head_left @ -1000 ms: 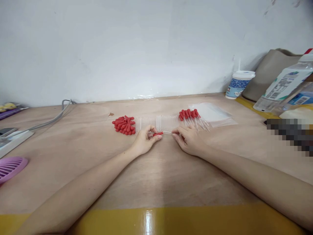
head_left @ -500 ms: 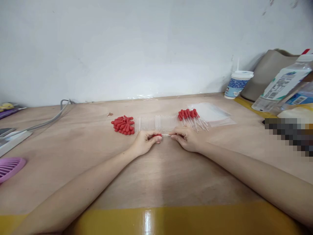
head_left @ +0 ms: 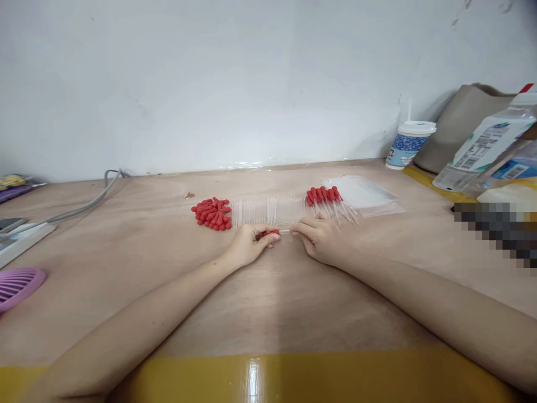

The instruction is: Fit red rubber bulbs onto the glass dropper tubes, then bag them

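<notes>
My left hand [head_left: 250, 244] is closed on a red rubber dropper bulb [head_left: 271, 232], pinched between thumb and fingers. A clear glass dropper tube [head_left: 285, 232] sticks out of the bulb to the right, and my right hand [head_left: 318, 239] pinches its other end. Behind my hands lies a row of clear tubes [head_left: 255, 211] side by side. Left of the row is a pile of loose red bulbs [head_left: 212, 215]. To its right, several droppers with red bulbs fitted [head_left: 325, 196] lie together, partly behind my right hand.
Clear plastic bags [head_left: 363, 193] lie at the back right. Beyond them stand a lidded paper cup [head_left: 408, 148], a plastic bottle [head_left: 478, 145] and a grey-beige container [head_left: 455, 120]. On the left are a grey cable [head_left: 90, 202], a white strip [head_left: 29, 243] and a pink slatted object [head_left: 20, 285].
Both hands stay at the same spot in front of the tube row. The fingers of my right hand have shifted slightly left along the tube, closer to the bulb.
</notes>
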